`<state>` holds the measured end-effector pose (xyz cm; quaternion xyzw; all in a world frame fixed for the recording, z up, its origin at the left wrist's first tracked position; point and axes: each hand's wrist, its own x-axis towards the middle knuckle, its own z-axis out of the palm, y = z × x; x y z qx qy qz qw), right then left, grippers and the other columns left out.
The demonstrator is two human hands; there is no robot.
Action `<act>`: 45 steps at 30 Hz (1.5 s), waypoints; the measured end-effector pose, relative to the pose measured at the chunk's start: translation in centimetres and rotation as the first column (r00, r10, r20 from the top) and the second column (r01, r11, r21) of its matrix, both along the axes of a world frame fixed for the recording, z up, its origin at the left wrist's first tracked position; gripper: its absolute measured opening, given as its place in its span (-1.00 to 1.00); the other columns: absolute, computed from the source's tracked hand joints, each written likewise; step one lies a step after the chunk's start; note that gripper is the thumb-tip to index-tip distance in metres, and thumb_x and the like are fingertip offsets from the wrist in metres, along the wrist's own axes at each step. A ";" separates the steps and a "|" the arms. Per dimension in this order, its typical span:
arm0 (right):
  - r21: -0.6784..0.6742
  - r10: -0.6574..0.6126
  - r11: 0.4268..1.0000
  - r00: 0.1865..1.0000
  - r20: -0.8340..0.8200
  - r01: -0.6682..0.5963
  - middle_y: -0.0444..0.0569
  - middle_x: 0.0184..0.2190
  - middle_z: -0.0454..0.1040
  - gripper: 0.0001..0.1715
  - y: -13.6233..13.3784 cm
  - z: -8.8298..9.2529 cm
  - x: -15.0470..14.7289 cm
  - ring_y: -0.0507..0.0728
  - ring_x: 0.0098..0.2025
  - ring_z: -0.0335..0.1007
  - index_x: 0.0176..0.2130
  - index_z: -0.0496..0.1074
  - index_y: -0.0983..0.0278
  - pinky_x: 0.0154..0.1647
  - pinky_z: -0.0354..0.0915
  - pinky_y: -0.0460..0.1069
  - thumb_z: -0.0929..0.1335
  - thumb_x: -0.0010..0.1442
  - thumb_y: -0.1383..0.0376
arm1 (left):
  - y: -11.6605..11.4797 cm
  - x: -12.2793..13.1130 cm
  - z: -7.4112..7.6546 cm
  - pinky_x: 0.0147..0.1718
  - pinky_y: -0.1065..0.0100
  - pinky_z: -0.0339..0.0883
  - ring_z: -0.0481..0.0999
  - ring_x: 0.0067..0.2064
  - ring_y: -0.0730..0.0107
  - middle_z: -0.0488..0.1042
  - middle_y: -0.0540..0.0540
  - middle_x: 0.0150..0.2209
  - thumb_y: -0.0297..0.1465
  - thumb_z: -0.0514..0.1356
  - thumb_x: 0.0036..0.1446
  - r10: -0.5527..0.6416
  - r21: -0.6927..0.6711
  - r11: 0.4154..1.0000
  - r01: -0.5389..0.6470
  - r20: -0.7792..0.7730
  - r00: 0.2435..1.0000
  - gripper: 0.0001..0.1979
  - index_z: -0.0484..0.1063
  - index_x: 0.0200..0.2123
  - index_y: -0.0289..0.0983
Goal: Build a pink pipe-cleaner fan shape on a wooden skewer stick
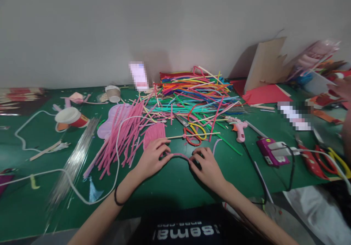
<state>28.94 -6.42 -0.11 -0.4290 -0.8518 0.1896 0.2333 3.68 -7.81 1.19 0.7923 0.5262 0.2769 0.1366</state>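
Observation:
A curved pink pipe cleaner [180, 155] spans the gap between my two hands just above the green table. My left hand [153, 155] pinches one end between thumb and fingers. The other end is in the fingertips of my right hand [206, 166]. Right behind my left hand lies a pink fan-shaped piece [155, 132], partly covered by that hand. A thin wooden stick [205, 134] extends rightward from near it, across scissors [192, 130] with red and yellow handles. To the left is a loose spread of pink pipe cleaners [120, 139].
A heap of coloured pipe cleaners [197, 88] lies at the back. A pink glue gun [239, 128] and purple power strip [270, 152] are on the right. Left are a paper cup [72, 118], a white cable [117, 157] and clear sticks [75, 161]. Another person's hand [341, 90] shows far right.

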 end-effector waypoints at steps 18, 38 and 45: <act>-0.060 -0.057 0.997 0.998 -0.018 0.056 0.00 -0.28 0.40 -0.91 -1.9 0.1 -0.6 0.21 -0.16 0.25 -0.31 0.37 0.25 -0.09 0.27 0.12 0.29 0.28 0.34 | -0.1 -1.2 -1.1 0.03 0.13 0.36 0.47 0.05 0.20 0.52 -0.14 -0.03 -0.39 0.16 0.25 -0.083 0.180 0.977 0.110 -0.151 0.985 -0.88 0.47 -0.17 -0.21; -0.317 0.521 0.809 0.854 -0.006 -0.496 -0.07 -0.34 0.52 -0.85 6.0 3.0 -5.0 0.08 -0.27 0.42 -0.28 0.55 0.27 -0.18 0.28 -0.03 0.38 0.24 0.26 | -0.6 -1.8 -1.4 0.05 0.18 0.40 0.50 0.04 0.27 0.60 -0.08 -0.20 -0.48 0.18 0.21 -0.210 0.117 0.972 0.204 0.038 0.977 -0.89 0.50 -0.23 -0.21; -0.195 0.592 0.805 0.784 0.189 -0.561 -0.03 -0.33 0.53 -0.89 6.7 4.0 -6.0 0.12 -0.23 0.42 -0.26 0.50 0.30 -0.24 0.22 -0.04 0.34 0.27 0.35 | -0.7 -1.8 -1.2 0.04 0.16 0.41 0.52 0.01 0.25 0.61 -0.10 -0.22 -0.41 0.23 0.18 -0.237 0.069 0.971 0.231 0.096 0.967 -0.93 0.51 -0.25 -0.21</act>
